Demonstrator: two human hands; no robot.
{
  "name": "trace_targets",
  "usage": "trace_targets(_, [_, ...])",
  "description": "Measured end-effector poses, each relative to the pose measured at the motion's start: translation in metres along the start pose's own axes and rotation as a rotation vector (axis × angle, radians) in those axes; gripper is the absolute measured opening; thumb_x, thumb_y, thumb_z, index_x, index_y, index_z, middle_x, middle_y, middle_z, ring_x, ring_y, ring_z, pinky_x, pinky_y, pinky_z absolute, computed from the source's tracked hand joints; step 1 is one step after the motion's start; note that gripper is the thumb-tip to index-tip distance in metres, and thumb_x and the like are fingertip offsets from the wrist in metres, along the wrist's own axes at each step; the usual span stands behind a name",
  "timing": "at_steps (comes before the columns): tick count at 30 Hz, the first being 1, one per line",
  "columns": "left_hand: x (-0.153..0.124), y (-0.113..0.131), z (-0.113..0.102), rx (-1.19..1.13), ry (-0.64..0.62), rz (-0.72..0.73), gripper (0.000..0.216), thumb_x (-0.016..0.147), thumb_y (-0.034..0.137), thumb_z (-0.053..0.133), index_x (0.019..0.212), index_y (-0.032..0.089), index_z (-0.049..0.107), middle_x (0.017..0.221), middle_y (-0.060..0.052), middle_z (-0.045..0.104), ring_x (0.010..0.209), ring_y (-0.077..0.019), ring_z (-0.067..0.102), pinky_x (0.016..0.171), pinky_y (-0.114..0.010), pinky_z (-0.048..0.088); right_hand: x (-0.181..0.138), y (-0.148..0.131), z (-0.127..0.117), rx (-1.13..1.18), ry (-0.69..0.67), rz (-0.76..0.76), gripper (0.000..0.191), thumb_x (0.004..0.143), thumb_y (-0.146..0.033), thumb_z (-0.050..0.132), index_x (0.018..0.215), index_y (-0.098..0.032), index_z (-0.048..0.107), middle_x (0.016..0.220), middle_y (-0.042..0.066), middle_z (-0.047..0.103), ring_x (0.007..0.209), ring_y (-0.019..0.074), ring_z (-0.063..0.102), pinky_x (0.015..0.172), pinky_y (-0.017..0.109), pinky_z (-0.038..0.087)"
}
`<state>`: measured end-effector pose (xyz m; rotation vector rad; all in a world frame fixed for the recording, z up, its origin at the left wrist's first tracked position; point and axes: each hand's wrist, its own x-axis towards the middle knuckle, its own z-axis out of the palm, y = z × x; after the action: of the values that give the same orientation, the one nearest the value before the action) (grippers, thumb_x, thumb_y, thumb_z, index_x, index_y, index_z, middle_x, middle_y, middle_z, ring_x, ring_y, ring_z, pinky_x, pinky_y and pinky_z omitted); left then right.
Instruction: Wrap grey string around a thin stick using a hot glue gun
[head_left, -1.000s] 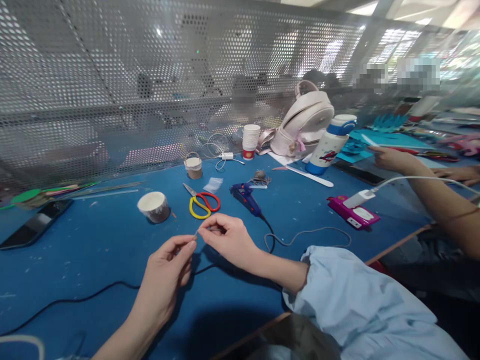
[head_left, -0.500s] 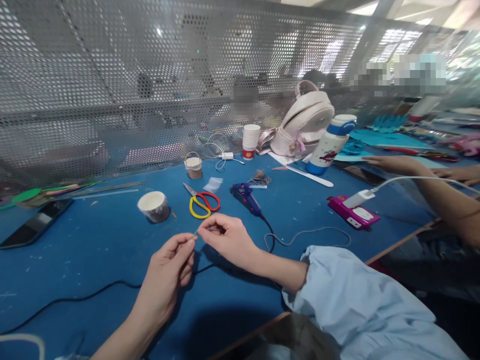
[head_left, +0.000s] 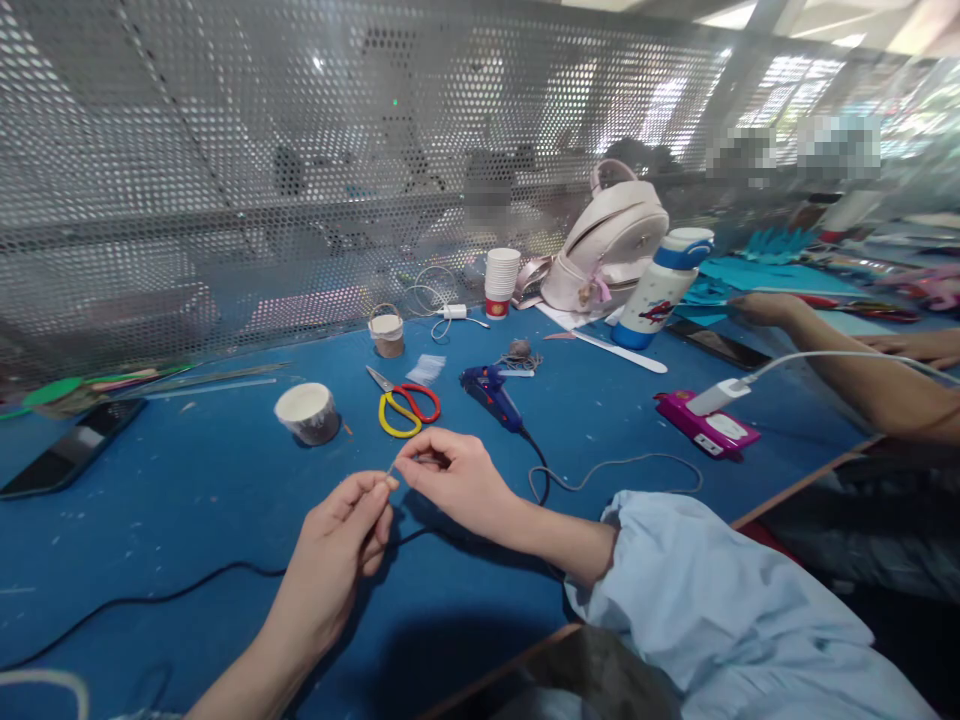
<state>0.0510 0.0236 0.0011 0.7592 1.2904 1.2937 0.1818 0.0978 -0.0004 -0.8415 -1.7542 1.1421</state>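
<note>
My left hand (head_left: 334, 560) and my right hand (head_left: 456, 478) meet over the blue table (head_left: 187, 500), both pinched on a thin short strand (head_left: 393, 467) that spans between their fingertips. What the strand is made of I cannot make out. Just beyond the hands lie scissors (head_left: 405, 402) with red and yellow handles and a blue glue gun (head_left: 491, 393), whose cord runs back past my right wrist. A white paper cup (head_left: 308, 412) stands left of the scissors.
A small basket-like cup (head_left: 388, 333), a stack of paper cups (head_left: 501, 282), a pink backpack (head_left: 611, 245) and a white bottle (head_left: 660, 288) stand by the perforated metal screen (head_left: 300, 160). A pink phone (head_left: 706, 424) charges at right. Another person's arm (head_left: 847, 365) reaches over teal paper. A dark phone (head_left: 67, 447) lies far left.
My hands have stayed almost still on the strand, the left one shifting slightly. The other person's hand at right has moved farther back along the teal paper.
</note>
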Motion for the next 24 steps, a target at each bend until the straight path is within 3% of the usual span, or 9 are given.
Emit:
trace_targets(7, [-0.0007, 0.0006, 0.0008, 0.009, -0.027, 0.031, 0.029, 0.077, 0.042, 0.064, 0.091, 0.019, 0.056, 0.05, 0.006, 0.05, 0.039, -0.0043, 0.023, 0.036, -0.017, 0.02, 0.0005, -0.0005, 0.0009, 0.01, -0.006, -0.001, 0.012, 0.075, -0.024, 0.059, 0.073, -0.013, 0.065, 0.058, -0.003, 0.052, 0.052, 0.0062, 0.039, 0.05, 0.018, 0.034])
trace_targets(15, [-0.0012, -0.0014, 0.0008, 0.002, -0.051, 0.059, 0.026, 0.077, 0.042, 0.063, 0.077, 0.02, 0.05, 0.051, 0.006, 0.054, 0.037, -0.0033, 0.026, 0.036, -0.016, 0.02, 0.0004, -0.0017, 0.0002, -0.003, 0.0, -0.008, 0.011, 0.075, -0.022, 0.06, 0.072, -0.013, 0.066, 0.056, -0.004, 0.05, 0.052, 0.006, 0.038, 0.049, 0.018, 0.032])
trace_targets(24, [-0.0005, -0.0018, 0.0007, 0.119, 0.03, 0.117, 0.028, 0.076, 0.043, 0.064, 0.074, 0.017, 0.054, 0.056, 0.004, 0.055, 0.035, -0.0028, 0.035, 0.035, -0.017, 0.023, -0.0001, 0.0009, 0.001, -0.008, -0.012, -0.006, 0.013, 0.076, -0.025, 0.059, 0.073, -0.014, 0.065, 0.057, -0.004, 0.05, 0.052, 0.0062, 0.038, 0.049, 0.018, 0.033])
